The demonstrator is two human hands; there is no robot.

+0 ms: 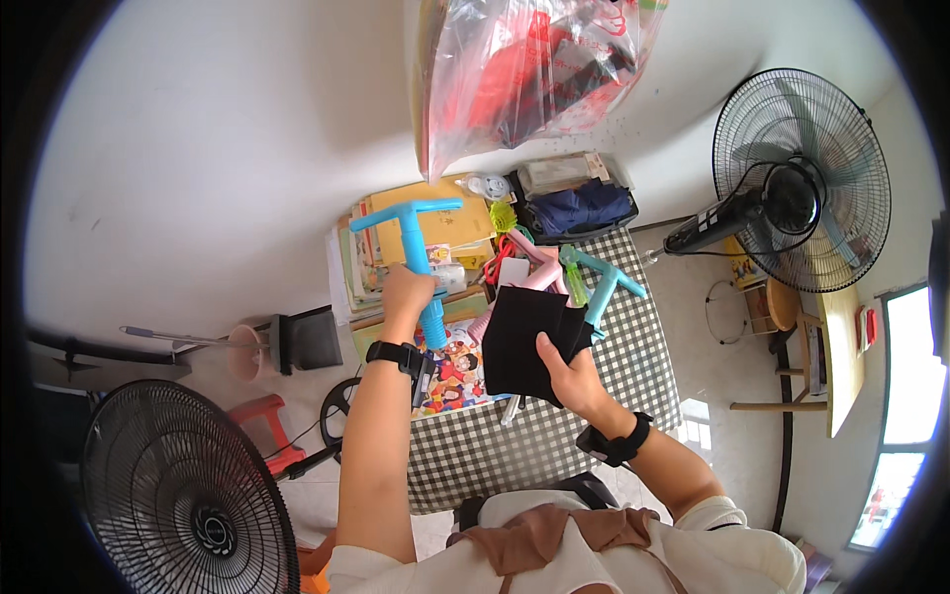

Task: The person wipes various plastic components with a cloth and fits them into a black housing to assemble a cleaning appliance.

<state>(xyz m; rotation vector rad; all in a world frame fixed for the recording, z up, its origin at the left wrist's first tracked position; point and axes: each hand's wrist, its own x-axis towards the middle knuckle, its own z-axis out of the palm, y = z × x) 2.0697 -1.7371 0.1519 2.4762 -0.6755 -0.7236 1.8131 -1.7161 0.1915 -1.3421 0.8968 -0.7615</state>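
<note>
My left hand is wrapped round the shaft of a light-blue T-handled plastic tool. The tool stands upright in my grip, crossbar at the top and ribbed end below my fist. On the right, my right hand grips several flat black pieces like folded cloth, thumb on top. Their lower layers and my other fingers are hidden. Beyond the black pieces lie a pink tool and a teal tool of similar shape, each partly covered.
A checked tablecloth covers the table. Envelopes and a colourful cartoon sheet lie on it. A black box of folded cloth stands at the back. A full plastic bag hangs above. Fans stand at left and right.
</note>
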